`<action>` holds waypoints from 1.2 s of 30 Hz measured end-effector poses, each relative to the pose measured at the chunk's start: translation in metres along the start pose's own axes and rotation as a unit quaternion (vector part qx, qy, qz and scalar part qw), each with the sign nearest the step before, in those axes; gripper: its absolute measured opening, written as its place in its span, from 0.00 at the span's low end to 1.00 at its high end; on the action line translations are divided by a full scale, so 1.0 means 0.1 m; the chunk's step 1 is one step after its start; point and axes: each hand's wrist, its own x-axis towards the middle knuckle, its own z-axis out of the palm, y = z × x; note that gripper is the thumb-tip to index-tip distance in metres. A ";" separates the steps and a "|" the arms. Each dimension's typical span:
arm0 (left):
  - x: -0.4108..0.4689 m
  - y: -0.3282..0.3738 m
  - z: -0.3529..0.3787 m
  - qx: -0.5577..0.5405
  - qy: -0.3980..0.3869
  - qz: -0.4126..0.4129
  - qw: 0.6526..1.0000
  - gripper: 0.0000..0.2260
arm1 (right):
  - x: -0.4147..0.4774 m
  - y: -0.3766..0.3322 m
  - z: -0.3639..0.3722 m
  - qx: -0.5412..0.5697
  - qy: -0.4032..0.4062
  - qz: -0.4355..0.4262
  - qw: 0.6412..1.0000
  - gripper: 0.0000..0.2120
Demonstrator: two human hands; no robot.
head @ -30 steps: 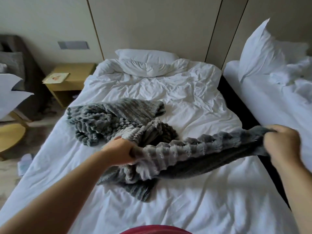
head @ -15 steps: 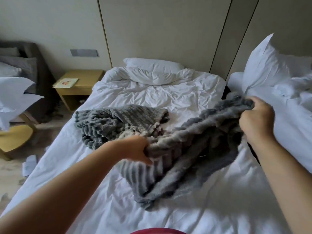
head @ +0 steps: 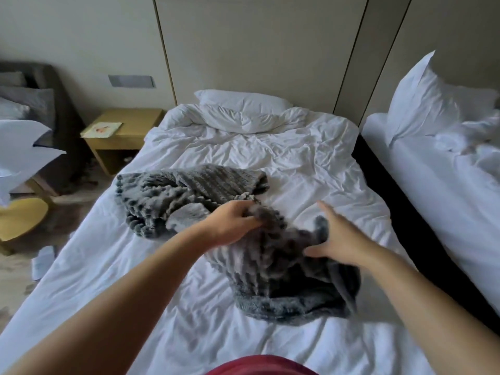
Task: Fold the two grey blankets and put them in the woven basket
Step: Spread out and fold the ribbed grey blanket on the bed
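Observation:
Two grey ribbed fleece blankets lie on the white bed (head: 189, 307). The nearer blanket (head: 286, 282) is bunched in a loose heap at the bed's middle. My left hand (head: 232, 223) grips its upper edge in curled fingers. My right hand (head: 335, 239) hovers over the blanket's right side with fingers spread and straight, holding nothing. The second blanket (head: 178, 196) lies crumpled just behind and to the left, touching the first under my left hand. No woven basket is in view.
A white pillow (head: 243, 101) sits at the bed's head. A second white bed (head: 438, 190) stands to the right across a dark gap. A wooden nightstand (head: 127, 131) with a paper on it stands left, near a yellow stool (head: 21, 217) and floor litter.
My right hand swung the blanket's corner up and left, then let go of it. The stretched blanket has dropped into a heap on the bed. My left hand keeps its hold.

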 end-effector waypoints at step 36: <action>-0.23 0.59 -0.38 -0.313 0.203 0.014 0.928 0.09 | -0.09 -0.99 0.80 0.279 0.133 -0.196 0.930 0.17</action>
